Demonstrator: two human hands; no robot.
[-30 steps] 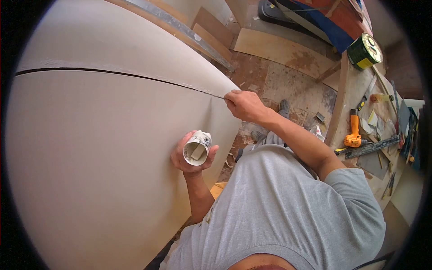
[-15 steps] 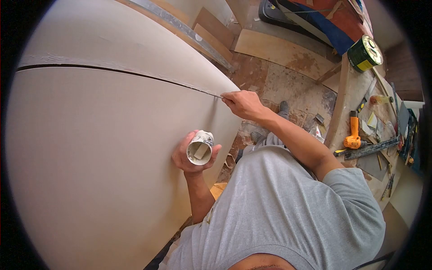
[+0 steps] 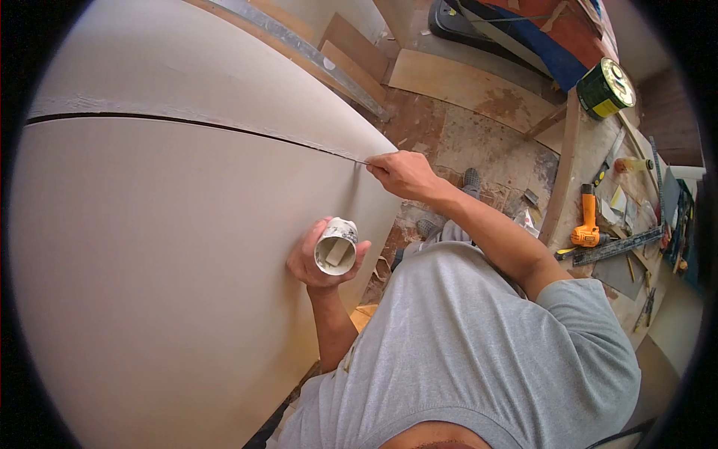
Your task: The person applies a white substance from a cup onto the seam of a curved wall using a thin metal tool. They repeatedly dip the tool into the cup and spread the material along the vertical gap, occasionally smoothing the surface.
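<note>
My left hand (image 3: 314,258) is wrapped round a white cup (image 3: 336,251) with dark marks on its side, and a pale flat piece lies inside it. A large pale panel (image 3: 172,269) fills the left side, crossed by a long dark gap (image 3: 224,127) with rough white filler along its upper edge. My right hand (image 3: 404,174) is closed at the right end of this gap, its fingertips pinched against the panel. Whatever sits between those fingertips is too small to make out.
At the right, a wooden workbench (image 3: 565,172) bears a green can (image 3: 606,89), an orange drill (image 3: 588,217), a dark ruler (image 3: 619,247) and a small bottle (image 3: 633,165). Boards (image 3: 464,82) and a metal strip (image 3: 299,49) stand beyond the panel.
My left hand and the cup have shifted very slightly to the right. The dark gap looks a little lower and wider. My right hand stays nearly in place.
</note>
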